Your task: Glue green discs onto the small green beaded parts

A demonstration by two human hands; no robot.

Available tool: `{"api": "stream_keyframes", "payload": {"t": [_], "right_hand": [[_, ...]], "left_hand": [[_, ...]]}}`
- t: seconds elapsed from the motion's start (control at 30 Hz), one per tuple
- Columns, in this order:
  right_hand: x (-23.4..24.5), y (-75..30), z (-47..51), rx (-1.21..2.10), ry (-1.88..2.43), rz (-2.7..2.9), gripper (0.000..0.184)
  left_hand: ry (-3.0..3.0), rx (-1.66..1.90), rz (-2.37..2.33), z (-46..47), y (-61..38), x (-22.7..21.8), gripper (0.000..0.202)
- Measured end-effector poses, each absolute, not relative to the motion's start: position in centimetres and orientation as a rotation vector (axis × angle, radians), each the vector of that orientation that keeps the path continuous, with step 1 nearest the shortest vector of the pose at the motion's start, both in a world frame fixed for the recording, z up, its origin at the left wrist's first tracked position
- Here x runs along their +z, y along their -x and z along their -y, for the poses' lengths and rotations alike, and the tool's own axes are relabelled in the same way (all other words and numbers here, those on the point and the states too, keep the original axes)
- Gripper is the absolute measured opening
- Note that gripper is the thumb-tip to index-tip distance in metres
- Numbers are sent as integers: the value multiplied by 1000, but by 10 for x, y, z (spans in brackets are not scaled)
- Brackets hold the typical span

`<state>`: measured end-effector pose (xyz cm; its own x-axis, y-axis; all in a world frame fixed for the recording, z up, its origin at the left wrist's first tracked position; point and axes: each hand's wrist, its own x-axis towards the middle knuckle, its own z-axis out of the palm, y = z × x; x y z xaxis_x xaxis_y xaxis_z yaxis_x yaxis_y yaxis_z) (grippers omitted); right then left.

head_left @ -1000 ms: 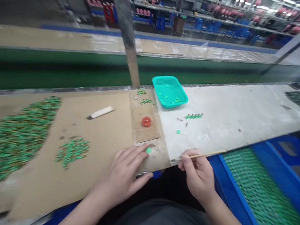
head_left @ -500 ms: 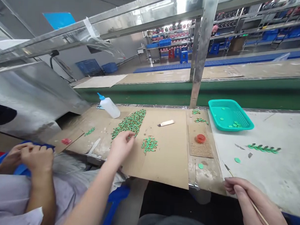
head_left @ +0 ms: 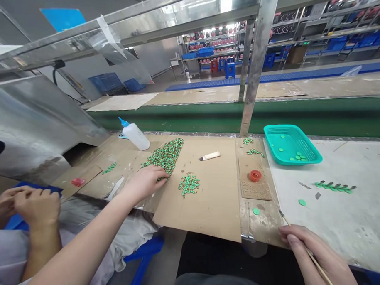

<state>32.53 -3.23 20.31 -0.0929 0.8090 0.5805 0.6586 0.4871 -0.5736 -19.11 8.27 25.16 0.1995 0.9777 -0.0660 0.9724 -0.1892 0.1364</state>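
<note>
- While the left hand (head_left: 146, 180) reaches out flat over the cardboard sheet (head_left: 206, 201), its fingers lie loosely together with the tips resting on the near end of the large heap of green pieces (head_left: 164, 155); whether a piece is pinched beneath them cannot be told from this angle.
- Right hand (head_left: 317, 257): closed in a pinch around a thin wooden stick (head_left: 299, 237), whose dark tip points toward the cardboard sheet's right edge.
- Small cluster of green pieces (head_left: 189, 184): on the cardboard sheet, just right of the left hand and apart from the large heap.
- Single green disc (head_left: 255, 211): just off the sheet's right edge, between both hands and nearer the stick's tip.
- Red cap (head_left: 255, 175): on a small brown mat right of the sheet, beyond the disc.
- Progress, as a judgement: a few discs lie in the teal basket (head_left: 314, 158) and a short row of green parts (head_left: 334, 187) rests on the bench farther right of the sheet, so some pieces look finished; the large heap remains, so most of the work seems left.
- A co-worker's hands (head_left: 26, 203) are clasped well left of the sheet.
</note>
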Motion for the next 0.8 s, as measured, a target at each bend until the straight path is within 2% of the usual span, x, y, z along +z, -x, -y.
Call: {"api": "stream_keyframes", "payload": {"t": [0.27, 0.43, 0.6, 0.7, 0.8], "right_hand": [[206, -319, 31, 277, 1247, 1793, 29], [200, -325, 35, 348, 1277, 1801, 22], [202, -324, 35, 437, 1355, 1727, 22], [220, -302, 27, 532, 1294, 1693, 24], [247, -269, 17, 715, 1112, 1688, 21]], "left_hand": [[-2076, 184, -1973, -87, 179, 248, 38], [-1815, 583, -1975, -85, 175, 257, 51], [-1412, 989, -1767, -64, 136, 276, 78], [-1236, 1084, -1584, -50, 87, 279, 78], [-1148, 1094, -1409, -37, 36, 276, 70]]}}
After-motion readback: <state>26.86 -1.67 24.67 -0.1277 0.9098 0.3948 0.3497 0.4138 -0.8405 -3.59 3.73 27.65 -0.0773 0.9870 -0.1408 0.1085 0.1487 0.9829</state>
